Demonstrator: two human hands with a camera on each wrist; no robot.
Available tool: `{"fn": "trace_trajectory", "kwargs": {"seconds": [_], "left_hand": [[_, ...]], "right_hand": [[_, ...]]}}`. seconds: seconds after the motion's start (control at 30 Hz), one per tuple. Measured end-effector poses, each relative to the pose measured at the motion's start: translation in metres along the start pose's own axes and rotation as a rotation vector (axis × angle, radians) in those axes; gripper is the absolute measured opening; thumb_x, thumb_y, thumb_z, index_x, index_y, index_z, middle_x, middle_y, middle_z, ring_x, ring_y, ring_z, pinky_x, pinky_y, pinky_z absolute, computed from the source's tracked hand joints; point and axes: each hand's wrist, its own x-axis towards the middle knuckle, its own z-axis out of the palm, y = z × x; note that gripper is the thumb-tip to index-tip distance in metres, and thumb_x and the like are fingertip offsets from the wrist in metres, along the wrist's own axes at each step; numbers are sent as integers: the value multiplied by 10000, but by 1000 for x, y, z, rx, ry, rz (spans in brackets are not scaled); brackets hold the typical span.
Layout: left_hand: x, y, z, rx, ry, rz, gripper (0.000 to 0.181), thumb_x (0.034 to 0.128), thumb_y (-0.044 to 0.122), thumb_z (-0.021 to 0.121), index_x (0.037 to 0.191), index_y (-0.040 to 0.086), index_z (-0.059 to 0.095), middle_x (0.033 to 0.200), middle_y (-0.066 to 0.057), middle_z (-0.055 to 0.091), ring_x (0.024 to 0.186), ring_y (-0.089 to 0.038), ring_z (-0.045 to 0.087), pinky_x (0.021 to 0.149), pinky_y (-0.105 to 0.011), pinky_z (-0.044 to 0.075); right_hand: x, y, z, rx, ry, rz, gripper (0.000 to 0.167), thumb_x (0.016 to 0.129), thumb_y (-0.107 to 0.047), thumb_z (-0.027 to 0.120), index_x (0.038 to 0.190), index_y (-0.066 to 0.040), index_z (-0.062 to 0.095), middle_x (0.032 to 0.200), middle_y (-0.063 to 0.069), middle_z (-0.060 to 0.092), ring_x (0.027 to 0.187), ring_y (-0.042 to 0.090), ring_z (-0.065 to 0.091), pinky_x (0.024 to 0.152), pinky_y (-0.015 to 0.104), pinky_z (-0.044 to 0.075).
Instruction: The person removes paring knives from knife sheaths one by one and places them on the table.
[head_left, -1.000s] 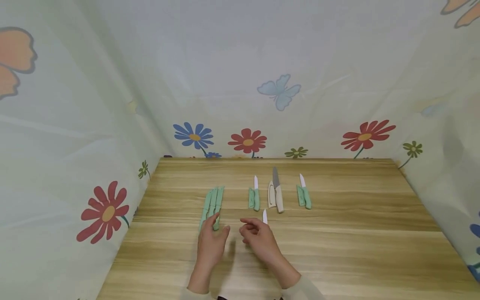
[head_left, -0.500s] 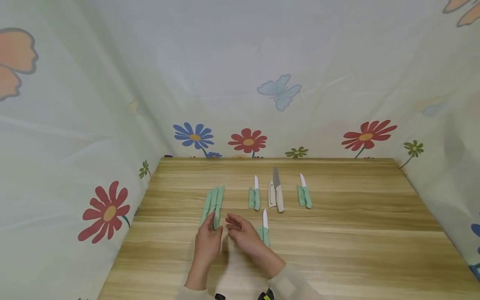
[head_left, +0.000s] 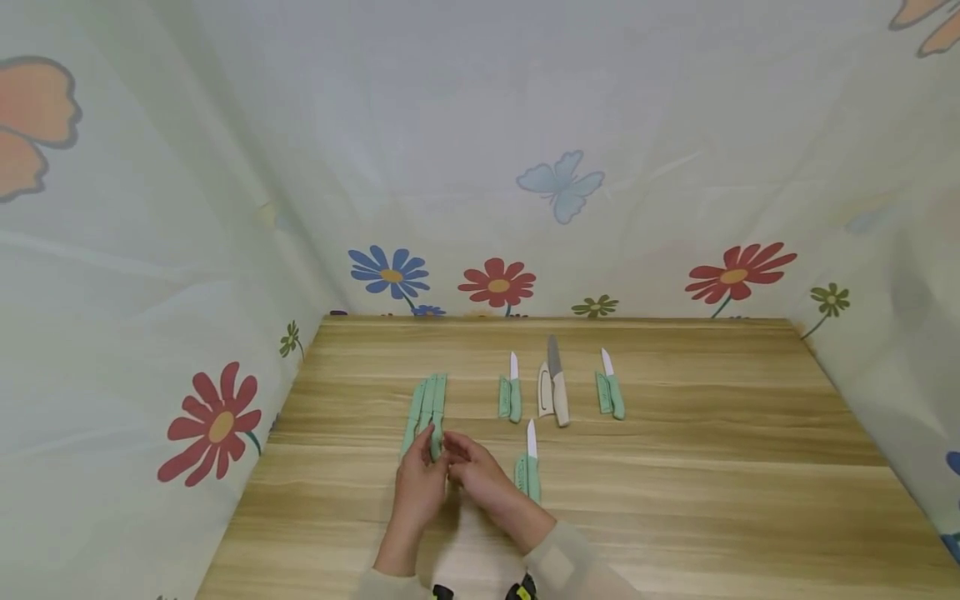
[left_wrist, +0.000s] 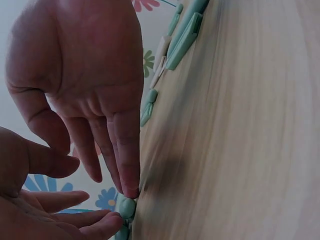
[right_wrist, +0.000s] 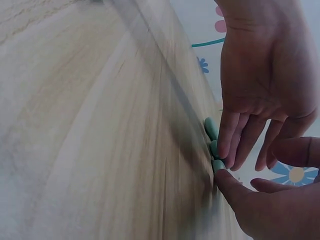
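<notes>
Three green sheathed knives (head_left: 427, 408) lie side by side on the wooden table, slightly aslant. Around the near, handle end of the rightmost one, both hands come together. My left hand (head_left: 422, 487) reaches from the left with relaxed fingers, its fingertips by the green handles (right_wrist: 214, 145). From the other side, my right hand (head_left: 487, 482) stretches its fingers to the rightmost handle (left_wrist: 127, 207); in the right wrist view a fingertip (right_wrist: 223, 175) appears to touch it. Neither hand is curled round a knife. The hands partly hide the handle ends in the head view.
Right of the hands lies an unsheathed green knife (head_left: 532, 467) beside its sheath. Farther back are another green knife (head_left: 514, 396), a larger beige-handled knife (head_left: 559, 392) and a green knife (head_left: 614, 392), each beside its sheath. A flowered cloth (head_left: 637, 233) encloses the table.
My right hand has moved left, away from the nearest unsheathed knife, which is now uncovered, to the sheathed row. My left hand has stayed by the row.
</notes>
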Motion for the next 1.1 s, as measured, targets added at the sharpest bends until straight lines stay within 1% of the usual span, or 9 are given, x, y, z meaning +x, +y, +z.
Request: {"fn": "trace_trajectory", "kwargs": {"seconds": [0.07,0.13,0.2,0.27,0.4,0.5,0.67,0.87,1.1], "left_hand": [[0,1,1,11,2,-4,562,979,25,617,1516,-30,461,1437,-302,574,1204,-415,655,970,-466,584],[0,2,1,22,2,-9,564,973,24,623,1512,-29,466,1373,-290,621,978,-335,711,775,-363,617],[-1,2,1,45,6,-8,558,966,39,638,1496,-40,483,1265,-268,675,784,-216,661,626,-278,554],[-2,3,2,69,8,-4,545,963,56,651,1475,-56,502,1137,-232,715,670,-152,592,556,-249,496],[-3,3,3,149,28,25,503,955,77,677,1414,-86,554,968,-177,736,715,-167,638,620,-300,538],[-4,2,4,203,46,50,467,945,64,684,1375,-91,588,1048,-208,756,870,-284,726,753,-421,606],[-6,3,6,244,61,61,454,917,40,697,1348,-75,610,1174,-219,749,1086,-376,722,943,-544,572],[-8,2,10,291,95,31,470,885,47,746,1337,4,626,1097,-118,773,1017,-300,721,874,-521,559],[-7,0,14,301,130,72,502,819,-2,778,1300,1,632,972,-80,751,820,-196,689,712,-426,536]], "right_hand": [[-1,0,-1,-3,4,4,721,864,32,537,1558,77,346,1593,302,395,1444,439,458,1160,485,445],[-3,1,-1,-9,11,11,713,873,15,548,1556,73,353,1585,302,407,1446,432,458,1139,464,467],[-5,1,-1,-21,20,14,705,881,-3,559,1554,68,363,1571,308,422,1440,426,468,1112,441,489],[-7,2,0,-37,33,10,696,882,-10,563,1546,74,374,1550,324,440,1409,413,502,1068,418,517],[-11,3,-2,-69,54,4,678,884,-17,569,1533,74,397,1514,335,473,1293,349,598,982,377,549],[-14,3,-4,-78,60,8,665,891,-15,566,1530,71,402,1498,327,492,1192,285,644,917,366,558],[-16,4,-7,-47,71,2,632,911,11,538,1521,93,396,1457,352,508,1121,261,651,869,385,571],[-20,6,-8,-38,80,-1,575,938,17,526,1496,103,422,1393,339,556,1096,256,649,875,389,589],[-26,5,-10,-13,74,19,534,981,-9,532,1490,110,424,1357,314,585,1101,241,652,859,335,583]]}}
